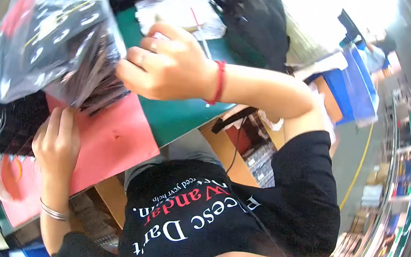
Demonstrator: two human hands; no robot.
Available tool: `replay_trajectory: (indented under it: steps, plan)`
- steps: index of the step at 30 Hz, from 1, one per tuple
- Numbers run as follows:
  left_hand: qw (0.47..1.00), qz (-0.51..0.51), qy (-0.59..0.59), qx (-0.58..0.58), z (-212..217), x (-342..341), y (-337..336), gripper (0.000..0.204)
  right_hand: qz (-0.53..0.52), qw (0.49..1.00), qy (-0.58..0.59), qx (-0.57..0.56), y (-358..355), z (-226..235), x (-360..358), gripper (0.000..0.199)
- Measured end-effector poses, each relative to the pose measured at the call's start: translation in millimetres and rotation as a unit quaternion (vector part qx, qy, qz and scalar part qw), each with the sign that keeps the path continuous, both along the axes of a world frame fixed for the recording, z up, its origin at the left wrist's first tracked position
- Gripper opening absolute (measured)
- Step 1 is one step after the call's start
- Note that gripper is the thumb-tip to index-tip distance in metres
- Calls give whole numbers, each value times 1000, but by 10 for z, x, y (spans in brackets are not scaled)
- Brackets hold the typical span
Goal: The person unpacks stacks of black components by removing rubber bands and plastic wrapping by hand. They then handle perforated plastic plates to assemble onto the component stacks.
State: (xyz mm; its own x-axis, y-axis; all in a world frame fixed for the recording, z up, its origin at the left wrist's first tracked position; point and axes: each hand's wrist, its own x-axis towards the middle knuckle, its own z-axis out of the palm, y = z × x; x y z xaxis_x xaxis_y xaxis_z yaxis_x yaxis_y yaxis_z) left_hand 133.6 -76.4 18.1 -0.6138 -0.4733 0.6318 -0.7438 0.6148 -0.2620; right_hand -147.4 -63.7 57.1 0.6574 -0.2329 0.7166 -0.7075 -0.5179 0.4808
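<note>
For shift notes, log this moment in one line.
Clear plastic bag: dark pieces showing through; left hand: at its lower edge; right hand: curled beside it

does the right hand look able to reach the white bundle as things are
Probably yes: the white bundle lies just beyond the right hand, nothing apparent between them, though that hand seems busy at the clear bag's edge.

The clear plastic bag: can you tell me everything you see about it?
The clear plastic bag looks thin, shiny and crinkly. You can see dark things through it, plus a red patch and a thin yellow streak. It's big, sits at the upper left of the view and tilts, with its lower right part over a pink sheet. The right hand is at its right edge; the left hand's fingertips are by its bottom edge. I can't tell whether it's sealed.
</note>
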Motion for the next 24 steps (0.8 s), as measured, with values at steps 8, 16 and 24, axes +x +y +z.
replay_trajectory:
  steps: [8,16,24]
  plan:
    - [986,-97,110,-79,296,-262,180,21,22,999,24,-9,29,8,47,23]
    - [988,-104,91,-62,263,-326,56,17,-53,993,82,67,127,-35,43,17]
    - [987,-124,98,-10,142,-298,43,8,18,995,-7,94,51,-416,45,9]
